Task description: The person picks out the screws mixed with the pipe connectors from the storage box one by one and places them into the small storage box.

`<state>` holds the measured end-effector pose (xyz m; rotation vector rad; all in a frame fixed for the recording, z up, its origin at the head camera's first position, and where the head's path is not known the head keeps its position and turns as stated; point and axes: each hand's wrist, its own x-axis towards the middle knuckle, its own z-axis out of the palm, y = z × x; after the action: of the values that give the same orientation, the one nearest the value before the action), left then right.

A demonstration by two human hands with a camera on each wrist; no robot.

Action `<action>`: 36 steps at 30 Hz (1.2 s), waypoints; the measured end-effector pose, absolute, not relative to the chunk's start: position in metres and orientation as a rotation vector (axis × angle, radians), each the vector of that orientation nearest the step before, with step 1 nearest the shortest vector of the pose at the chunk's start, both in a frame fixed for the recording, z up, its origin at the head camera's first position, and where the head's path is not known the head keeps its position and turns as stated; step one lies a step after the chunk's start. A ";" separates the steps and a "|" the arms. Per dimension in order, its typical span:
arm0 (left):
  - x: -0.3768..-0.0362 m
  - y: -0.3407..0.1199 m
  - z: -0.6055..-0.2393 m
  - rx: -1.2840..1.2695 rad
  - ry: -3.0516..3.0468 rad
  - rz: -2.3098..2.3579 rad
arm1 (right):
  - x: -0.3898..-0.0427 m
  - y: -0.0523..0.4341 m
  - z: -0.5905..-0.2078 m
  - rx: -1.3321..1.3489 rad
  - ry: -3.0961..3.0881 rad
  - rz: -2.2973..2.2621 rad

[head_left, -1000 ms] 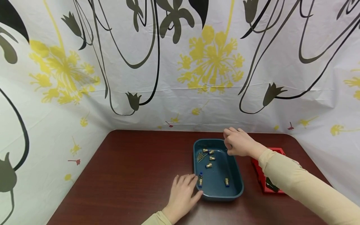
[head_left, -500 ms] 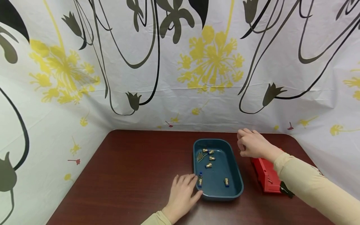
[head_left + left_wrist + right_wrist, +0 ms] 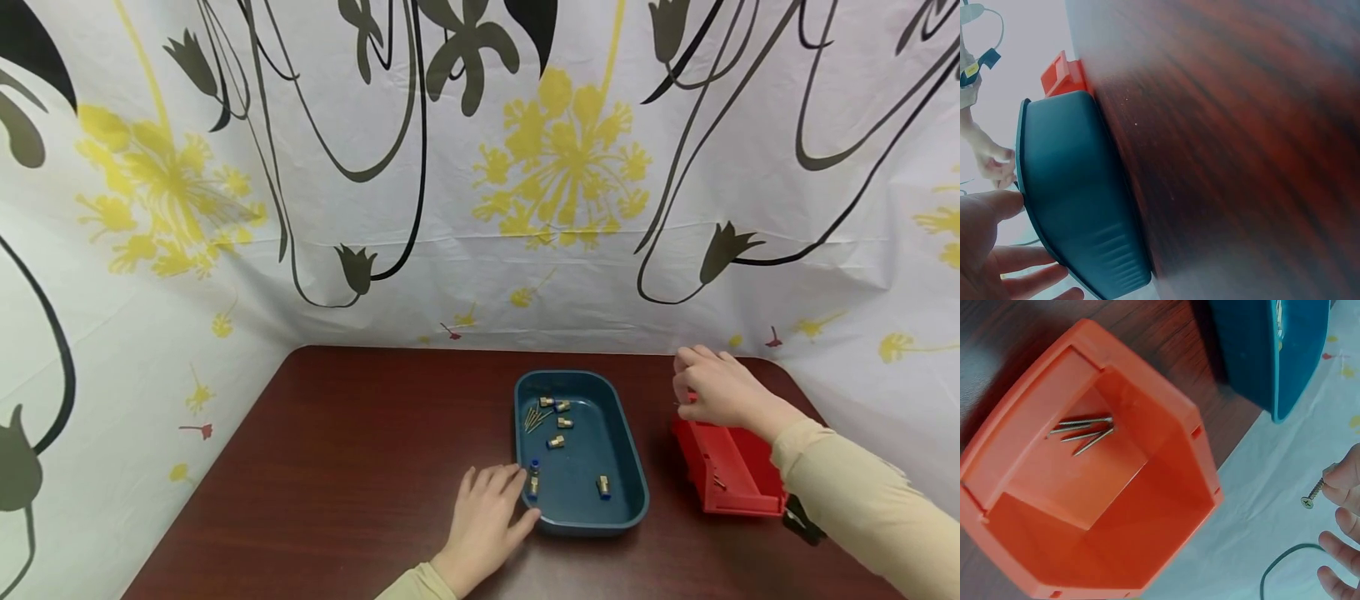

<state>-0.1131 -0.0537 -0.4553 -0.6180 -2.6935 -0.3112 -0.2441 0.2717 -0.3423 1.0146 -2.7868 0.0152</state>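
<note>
A dark teal tray (image 3: 628, 492) sits on the brown table and holds several brass fittings (image 3: 557, 441) and a small bundle of screws (image 3: 534, 418). My left hand (image 3: 487, 521) rests flat beside the tray's near left corner, thumb against its rim (image 3: 1022, 181). My right hand (image 3: 712, 387) hovers over the far end of a red bin (image 3: 731, 475) and pinches one screw (image 3: 1314, 492) between its fingertips. Inside the red bin (image 3: 1104, 487) lie several screws (image 3: 1085, 433).
A patterned white sheet (image 3: 480, 167) forms the back and side walls around the table (image 3: 337, 467). A small black object (image 3: 801, 521) lies by the bin's near right corner. A dark cable (image 3: 1279, 565) loops near the right hand.
My right hand has moved rightward from above the teal tray to above the red bin, carrying a screw. The left hand has stayed put.
</note>
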 end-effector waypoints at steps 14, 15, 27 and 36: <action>-0.114 -0.054 -0.458 -0.619 -2.651 -0.321 | -0.239 0.301 -0.352 0.954 -2.807 -0.026; -0.114 -0.053 -0.458 -0.619 -2.651 -0.321 | -0.239 0.303 -0.353 0.946 -2.815 -0.026; -0.113 -0.053 -0.457 -0.619 -2.661 -0.319 | -0.238 0.321 -0.372 0.883 -2.877 0.009; -0.114 -0.053 -0.456 -0.618 -2.674 -0.324 | -0.238 0.325 -0.387 0.868 -2.906 0.037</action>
<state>-0.1135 -0.0530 -0.4559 -0.6183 -2.6736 -0.3238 -0.2381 0.3250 -0.3875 0.8678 -2.9064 0.0365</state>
